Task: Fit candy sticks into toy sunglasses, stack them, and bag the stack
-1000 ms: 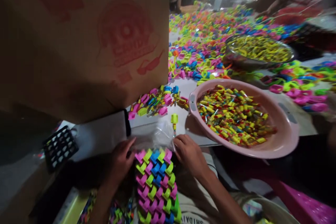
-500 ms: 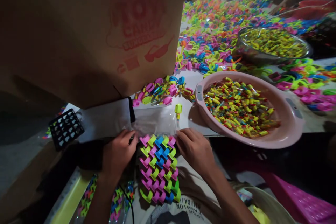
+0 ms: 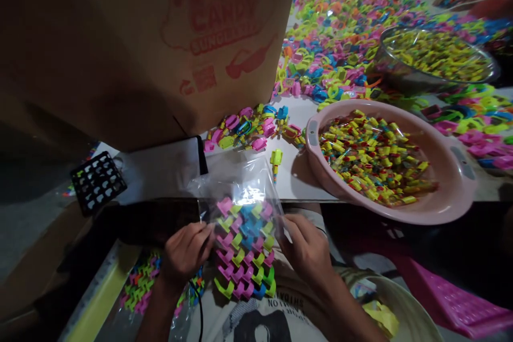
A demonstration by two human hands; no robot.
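Note:
A clear plastic bag [image 3: 240, 168] lies partly over a block of pink, yellow-green, blue and green plastic toy pieces [image 3: 242, 272], set in close rows in front of my chest. The bag's film covers the upper rows; the lower rows show bare. My left hand [image 3: 187, 250] pinches the bag's left edge beside the block. On the opposite side, my right hand [image 3: 305, 248] has its fingers closed on the bag's right edge. Just past the bag, a small yellow toy [image 3: 276, 163] rests on the white tabletop.
A large printed cardboard box [image 3: 224, 21] stands at the left. Right of the bag sits a pink basin [image 3: 452, 171] of small wrapped candies, with a metal bowl [image 3: 417, 79] behind it. Colourful toys [image 3: 332, 43] cover the far table. A black tray [image 3: 98, 181] lies left.
Both hands have come down toward my body, drawing the bag over the upper rows of toy pieces. The camera view has shifted slightly.

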